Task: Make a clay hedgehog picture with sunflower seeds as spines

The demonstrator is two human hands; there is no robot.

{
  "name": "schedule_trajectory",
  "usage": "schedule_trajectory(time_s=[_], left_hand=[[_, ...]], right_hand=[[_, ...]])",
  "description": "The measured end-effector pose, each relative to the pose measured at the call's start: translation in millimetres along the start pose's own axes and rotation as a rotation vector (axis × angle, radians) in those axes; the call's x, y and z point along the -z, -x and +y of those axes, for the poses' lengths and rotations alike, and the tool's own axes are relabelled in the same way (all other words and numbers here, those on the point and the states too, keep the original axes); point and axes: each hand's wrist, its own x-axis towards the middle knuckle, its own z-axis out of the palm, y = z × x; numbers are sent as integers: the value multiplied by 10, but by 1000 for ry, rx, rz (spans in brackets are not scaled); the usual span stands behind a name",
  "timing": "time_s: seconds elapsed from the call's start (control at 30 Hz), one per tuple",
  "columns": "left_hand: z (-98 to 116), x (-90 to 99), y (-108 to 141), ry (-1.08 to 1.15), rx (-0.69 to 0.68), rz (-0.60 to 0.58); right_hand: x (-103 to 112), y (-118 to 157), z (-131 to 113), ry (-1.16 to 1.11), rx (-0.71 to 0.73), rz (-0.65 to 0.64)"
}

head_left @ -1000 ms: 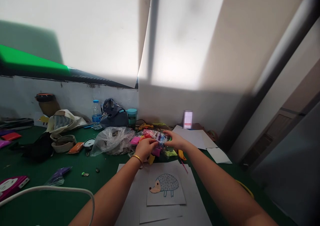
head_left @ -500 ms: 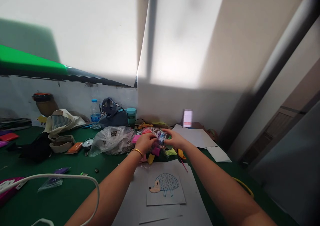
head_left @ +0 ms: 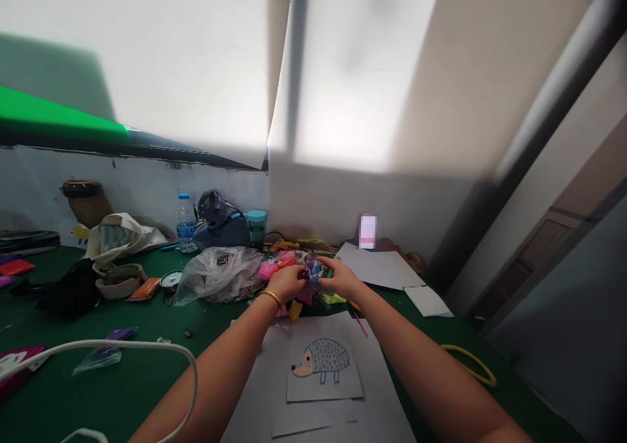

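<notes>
Both hands reach into a heap of small plastic packets [head_left: 313,270] in pink, blue, green and yellow beyond the paper. My left hand [head_left: 285,282], with a gold bangle at its wrist, has its fingers closed on the heap's near left side. From the right, my right hand [head_left: 340,278] curls its thumb and fingers around the packets. What lies between the fingertips is partly hidden. Nearer to me, a hedgehog drawing [head_left: 326,370] with a blue spiny body and a peach face rests on white paper [head_left: 255,404].
A clear plastic bag [head_left: 215,276] lies left of the heap, before a water bottle [head_left: 185,224], a dark blue bag [head_left: 220,227] and a teal-lidded cup [head_left: 257,229]. A white cable [head_left: 147,345] loops at lower left. White sheets [head_left: 379,266] lie back right, near a lit phone [head_left: 367,231].
My right forearm has shifted slightly left, uncovering more of a yellow loop on the right. Pink and red packets have moved a little in the heap. The drawing stays put.
</notes>
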Motion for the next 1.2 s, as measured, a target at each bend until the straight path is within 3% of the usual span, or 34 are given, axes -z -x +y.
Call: schedule_trajectory(time_s=[0.23,0.53,0.73,0.97,1.07,1.2], left_hand=[[-14,-45,-57,118,85,149],[-140,198,-57,465,137,273],[-256,270,268,789,257,272],[-481,379,811,1048,443,302],[-512,354,1015,1099,508,270],[-485,258,1124,1146,545,223]], right_hand=[[21,-60,74,-27,-35,51],[116,-458,325,28,-169,185],[151,-615,444,201,-206,206],[68,-261,400,432,-236,236],[71,-202,417,471,-296,203],[137,-325,468,461,-311,154]])
